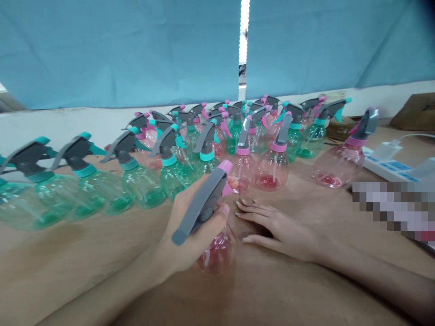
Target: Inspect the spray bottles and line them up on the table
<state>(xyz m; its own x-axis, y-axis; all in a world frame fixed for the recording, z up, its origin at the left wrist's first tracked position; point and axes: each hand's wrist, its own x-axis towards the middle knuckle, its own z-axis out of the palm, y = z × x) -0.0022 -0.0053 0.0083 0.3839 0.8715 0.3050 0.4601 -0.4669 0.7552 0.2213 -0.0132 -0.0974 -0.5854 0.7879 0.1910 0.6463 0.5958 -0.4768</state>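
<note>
My left hand (185, 226) grips a pink transparent spray bottle (217, 246) around its neck, under the grey trigger head (200, 203) with a pink nozzle. The bottle stands on the brown table (84, 262) near the front middle. My right hand (272, 224) lies flat on the table just right of the bottle, fingers stretched out and pointing left, holding nothing.
Several green spray bottles (142, 181) and pink spray bottles (273, 165) with grey heads stand in rows across the table behind my hands. One pink bottle (343, 158) stands apart at the right. A white power strip (390, 165) lies at the right edge. Blue curtains hang behind.
</note>
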